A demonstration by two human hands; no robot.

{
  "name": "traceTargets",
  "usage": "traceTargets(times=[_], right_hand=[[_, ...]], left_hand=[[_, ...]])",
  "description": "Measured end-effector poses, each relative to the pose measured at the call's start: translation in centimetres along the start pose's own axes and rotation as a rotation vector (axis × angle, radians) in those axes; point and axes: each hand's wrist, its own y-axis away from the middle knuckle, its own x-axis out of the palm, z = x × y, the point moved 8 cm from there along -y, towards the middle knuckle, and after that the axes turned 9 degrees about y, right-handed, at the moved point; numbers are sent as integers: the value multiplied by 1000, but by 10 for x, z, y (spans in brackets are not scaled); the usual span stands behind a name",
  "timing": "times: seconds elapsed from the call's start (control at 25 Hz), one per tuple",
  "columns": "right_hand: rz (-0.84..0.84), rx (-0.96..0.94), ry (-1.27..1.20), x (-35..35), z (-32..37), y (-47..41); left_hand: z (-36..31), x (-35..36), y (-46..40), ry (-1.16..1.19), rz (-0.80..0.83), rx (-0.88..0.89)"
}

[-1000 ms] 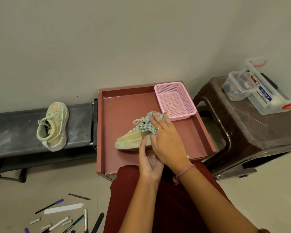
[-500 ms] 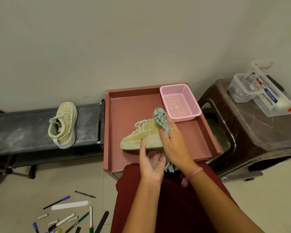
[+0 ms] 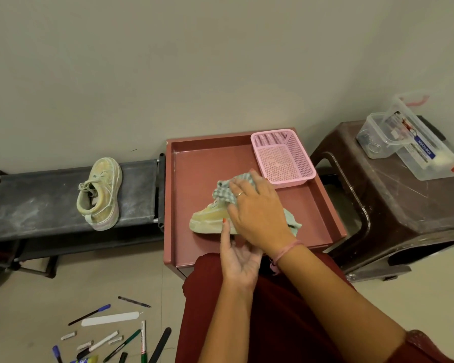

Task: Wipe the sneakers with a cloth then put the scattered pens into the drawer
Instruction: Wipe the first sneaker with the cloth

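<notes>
A pale yellow sneaker point(image 3: 207, 218) lies on its side on the reddish tray-top cabinet point(image 3: 194, 163). My left hand point(image 3: 240, 255) holds its sole from the near side, thumb up against it. My right hand point(image 3: 257, 213) presses a green checked cloth point(image 3: 224, 192) onto the sneaker's upper, fingers spread over the cloth. The second sneaker point(image 3: 100, 192) rests on a dark low bench point(image 3: 37, 203) at the left. Several pens and markers point(image 3: 110, 336) lie scattered on the floor at the lower left.
A pink mesh basket point(image 3: 283, 155) stands in the tray's far right corner. A brown plastic stool point(image 3: 393, 205) at the right carries clear plastic boxes point(image 3: 414, 145). My red-clad knees point(image 3: 247, 323) fill the lower middle. The wall rises just behind.
My right hand slid the cloth back up over the sneaker's top after pulling toward the heel half a second ago. The camera view shifted slightly rightward; the left hand keeps its hold.
</notes>
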Motion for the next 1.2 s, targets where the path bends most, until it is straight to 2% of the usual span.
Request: traceTargets(times=[0.12, 0.2, 0.28, 0.36, 0.44, 0.48, 0.56, 0.68, 0.72, 0.8, 0.84, 0.96, 1.04, 1.08, 1.2], right_hand=[[10, -267, 177, 7, 25, 40], [29, -265, 201, 9, 24, 51], [77, -158, 240, 11, 17, 37], [218, -106, 280, 23, 15, 12], [322, -83, 259, 31, 16, -11], [324, -92, 244, 31, 17, -13], [271, -182, 259, 25, 21, 2], [63, -252, 186, 5, 10, 50], [2, -240, 166, 2, 3, 59], [-16, -161, 186, -1, -3, 54], [24, -123, 223, 3, 0, 45], [339, -19, 264, 28, 10, 2], [457, -36, 261, 39, 9, -20], [466, -86, 254, 41, 9, -23], [350, -251, 274, 23, 11, 6]], left_hand=[[-3, 13, 4, 137, 131, -22], [2, 20, 8, 235, 214, -67], [8, 12, 3, 105, 163, -77], [10, -2, -3, -83, 43, -59], [10, -11, -7, -161, -26, -25], [10, -11, -5, -175, -37, -13], [7, -10, -5, -166, -27, -5], [6, -5, -4, -76, 25, -46], [8, -4, -3, -88, 26, -56], [11, -6, 0, -131, -15, -68], [12, -7, 1, -146, -26, -70], [17, -8, 3, -206, -45, -55], [21, -13, 3, -229, -75, -54], [20, -14, 4, -230, -81, -42], [18, -10, 3, -220, -62, -39]])
